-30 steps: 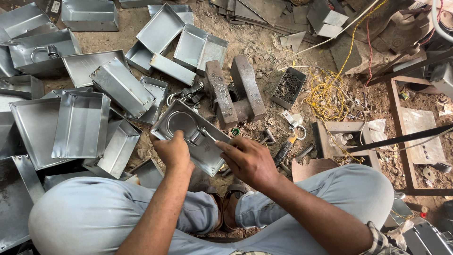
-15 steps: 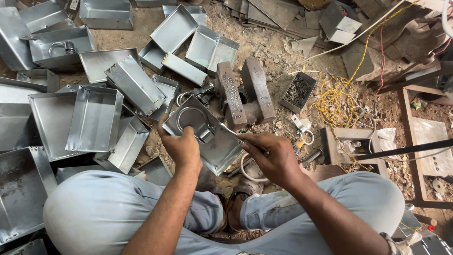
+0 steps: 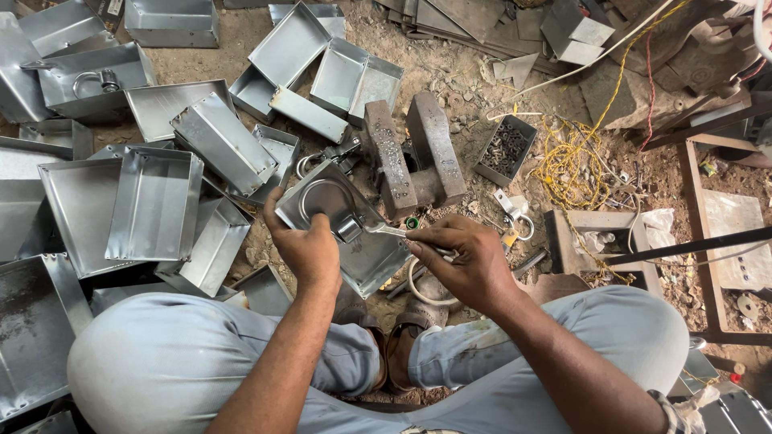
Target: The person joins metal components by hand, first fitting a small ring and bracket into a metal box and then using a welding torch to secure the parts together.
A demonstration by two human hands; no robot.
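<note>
I sit cross-legged on dirt ground. My left hand (image 3: 304,247) grips the near-left edge of a shiny sheet-metal box panel (image 3: 366,259) that has a ring handle (image 3: 322,198) fixed on it. My right hand (image 3: 470,261) holds a slim metal tool (image 3: 384,230) whose tip touches the handle's bracket on the panel. The panel is held tilted above my feet, just in front of a rusty iron block (image 3: 414,157).
Several open sheet-metal boxes (image 3: 153,201) lie piled to the left and ahead. A small tray of nuts (image 3: 505,149) sits right of the iron block. Tangled yellow wire (image 3: 575,157), wooden frames (image 3: 591,237) and a black rod (image 3: 691,245) lie to the right.
The panel has been lifted and turned toward me. My right hand now has the tool's tip set on the handle bracket. The view has shifted slightly.
</note>
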